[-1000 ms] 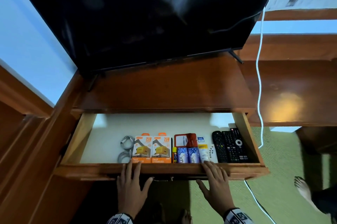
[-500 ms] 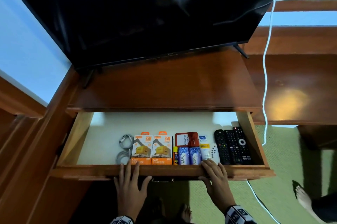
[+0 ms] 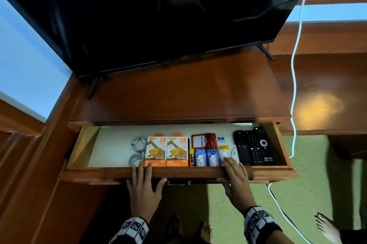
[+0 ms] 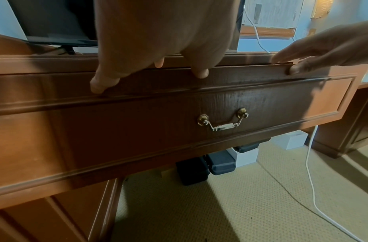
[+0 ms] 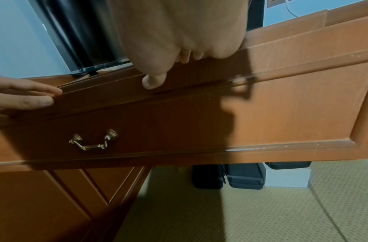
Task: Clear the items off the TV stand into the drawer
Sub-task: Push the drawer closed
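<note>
The wooden drawer [image 3: 198, 173] stands partly pulled out under the bare TV stand top [image 3: 178, 92]. Along its front lie coiled cables [image 3: 138, 150], two orange charger boxes [image 3: 166, 151], a red pass holder [image 3: 203, 140], blue packs [image 3: 206, 157], small tubes and black remotes [image 3: 254, 147]. My left hand [image 3: 143, 186] and right hand [image 3: 236, 180] lie flat on the drawer front's top edge, fingers straight over the rim, thumbs against the face. The wrist views show the left hand [image 4: 158, 41] and right hand [image 5: 179, 32] pressing the panel above the brass handle [image 4: 222, 121].
A black TV [image 3: 149, 15] stands at the back of the stand. A white cable [image 3: 296, 84] hangs down at the right to the green carpet. Another person's bare foot [image 3: 325, 228] is at the lower right. Dark cases [image 5: 245, 176] sit on the floor under the stand.
The drawer has slid inward under both hands, so less of its white floor shows. The hands stay on the front edge.
</note>
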